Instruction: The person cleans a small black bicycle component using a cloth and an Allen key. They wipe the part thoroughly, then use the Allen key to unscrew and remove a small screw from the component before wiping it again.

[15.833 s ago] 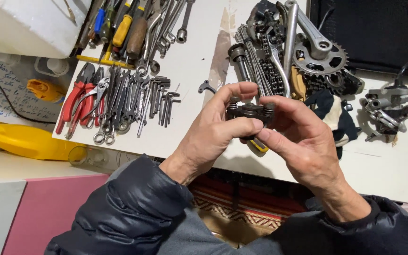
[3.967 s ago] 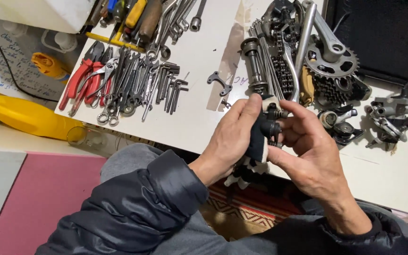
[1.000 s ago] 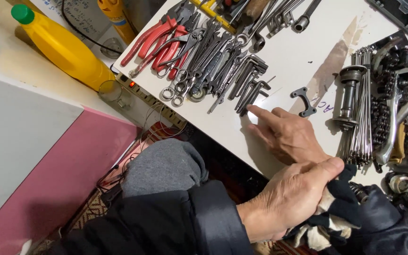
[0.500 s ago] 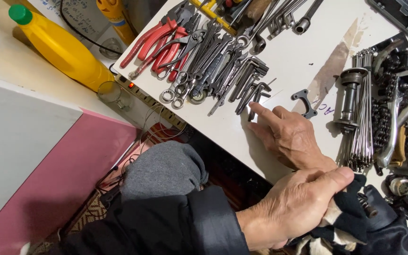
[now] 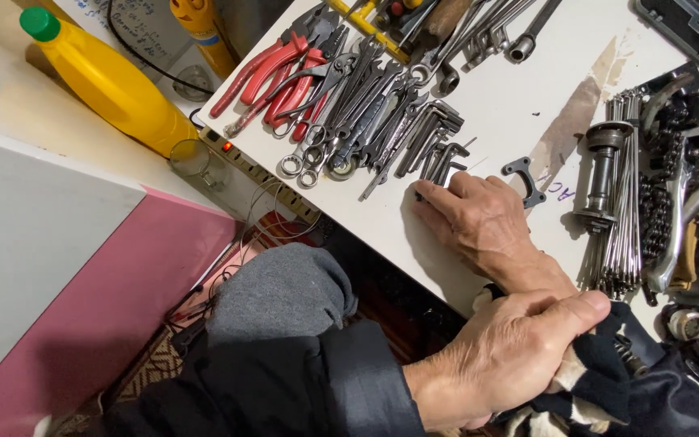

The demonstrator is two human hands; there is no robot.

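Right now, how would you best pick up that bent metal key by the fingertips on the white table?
Pinch the long straight arm of the bent key, coming down from above. It lies flat against other keys, so only its top is free, and the right hand already reaches its near end.

On the table [image 5: 519, 97] we note pliers [image 5: 273, 73] at far left, wrenches [image 5: 357, 113] just right of them, hex keys [image 5: 438, 150] right again. Our right hand [image 5: 487, 222] lies flat by the hex keys; a bundle of spokes [image 5: 620, 202] sits to its right. Our left hand [image 5: 511, 356] rests nearer us, on a cloth [image 5: 600, 380] at the table edge.
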